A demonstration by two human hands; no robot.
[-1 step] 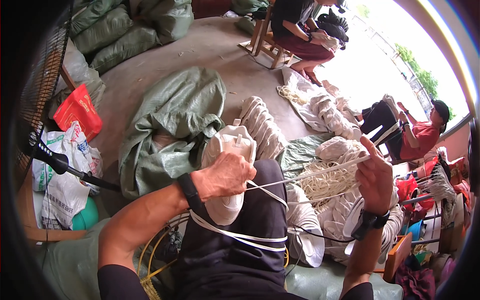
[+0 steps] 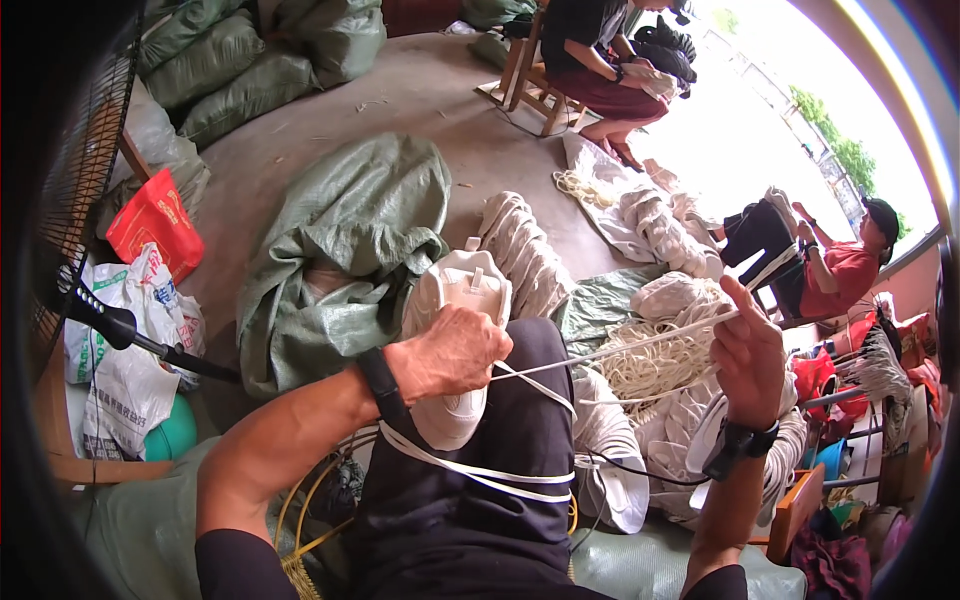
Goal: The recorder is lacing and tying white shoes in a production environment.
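A white shoe (image 2: 452,285) rests on my dark-trousered lap. My left hand (image 2: 450,350) is closed over its middle, a lace coming out beside the thumb; the fingers' grip on the shoe itself is partly hidden. From there a white shoelace (image 2: 625,350) runs taut to my right hand (image 2: 748,355), raised off to the right with the lace pinched in its fingers. A slacker stretch of lace loops below. More white lace (image 2: 500,476) lies across my thighs.
Bundled shoes (image 2: 525,255) and a heap of pale laces (image 2: 655,362) lie ahead and right. A green woven sack (image 2: 345,230) is crumpled at front left. Plastic bags (image 2: 140,340) and a fan (image 2: 100,170) stand left. Two people (image 2: 600,80) sit farther off.
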